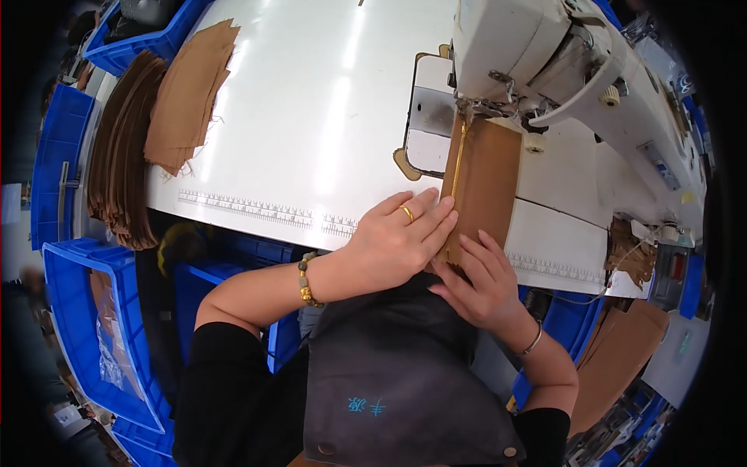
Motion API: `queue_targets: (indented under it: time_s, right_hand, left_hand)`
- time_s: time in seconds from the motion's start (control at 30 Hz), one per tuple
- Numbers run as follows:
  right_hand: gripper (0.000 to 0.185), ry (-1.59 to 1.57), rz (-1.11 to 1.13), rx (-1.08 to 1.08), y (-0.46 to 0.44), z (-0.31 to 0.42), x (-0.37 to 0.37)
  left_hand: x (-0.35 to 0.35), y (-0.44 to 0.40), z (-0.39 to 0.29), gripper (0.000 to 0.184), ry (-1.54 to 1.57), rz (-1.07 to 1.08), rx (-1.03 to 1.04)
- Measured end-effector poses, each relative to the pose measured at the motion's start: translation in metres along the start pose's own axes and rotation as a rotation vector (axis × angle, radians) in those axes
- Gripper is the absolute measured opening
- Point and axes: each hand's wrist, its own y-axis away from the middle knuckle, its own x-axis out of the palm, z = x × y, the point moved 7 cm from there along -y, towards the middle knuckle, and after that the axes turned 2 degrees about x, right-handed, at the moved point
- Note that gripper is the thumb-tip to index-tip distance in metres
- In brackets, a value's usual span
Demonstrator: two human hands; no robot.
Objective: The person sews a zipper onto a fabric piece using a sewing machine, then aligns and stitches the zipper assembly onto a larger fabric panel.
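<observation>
"So, where's the risk?"
"Brown strip point(489, 167), from sewing head point(506, 39) to front edge of table point(311, 117): could skew if pulled unevenly."
"Fingers?"
"Left hand point(395, 240): straightish, laid on it. Right hand point(489, 292): bent, near end, grip unclear."

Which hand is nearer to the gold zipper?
Left: the left hand is at the gold zipper, by its lower visible end; the right hand sits lower, to its right.

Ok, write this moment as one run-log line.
left hand: at gold zipper; right hand: at near end of brown fabric panel; panel far end: beneath sewing machine head; fabric stacks: left of white table
</observation>
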Motion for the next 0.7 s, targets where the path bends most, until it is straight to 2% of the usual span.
queue_targets:
  time_s: [0.1, 0.2, 0.27, 0.33, 0.43, 0.5, 0.53, 0.6, 0.7]
  right_hand:
    - [0.039, -0.002, -0.005, 0.008, -0.001, 0.001, -0.002]
    - [0.032, -0.076, -0.006, 0.014, -0.006, -0.002, -0.012]
    - [0.025, -0.239, 0.008, 0.03, -0.009, -0.013, -0.02]
    - [0.019, -0.216, -0.062, 0.052, -0.032, -0.033, -0.029]
    - [0.024, -0.107, -0.072, 0.122, -0.061, -0.072, -0.024]
    - [0.037, -0.047, -0.102, 0.16, -0.075, -0.09, -0.014]
    - [0.037, -0.047, -0.107, 0.152, -0.078, -0.094, -0.01]
    - [0.053, 0.058, -0.006, 0.152, -0.08, -0.103, 0.002]
    - [0.06, 0.085, 0.003, 0.166, -0.077, -0.099, 0.004]
  left_hand:
    - [0.0, 0.001, 0.0, 0.053, 0.012, 0.024, -0.008]
    - [0.001, 0.001, -0.004, 0.052, -0.039, 0.065, 0.009]
    - [0.0, 0.0, -0.005, 0.053, -0.068, 0.085, 0.018]
    - [-0.002, 0.0, -0.007, 0.053, -0.094, 0.11, 0.025]
    - [-0.003, -0.002, -0.008, 0.056, -0.093, 0.16, 0.014]
    - [-0.001, -0.002, -0.008, 0.06, -0.1, 0.21, -0.001]
    - [-0.002, -0.002, -0.008, 0.06, -0.109, 0.207, -0.002]
    - [-0.001, 0.0, -0.007, 0.063, -0.103, 0.204, -0.002]
    - [0.002, 0.004, -0.005, 0.062, -0.049, 0.15, -0.022]
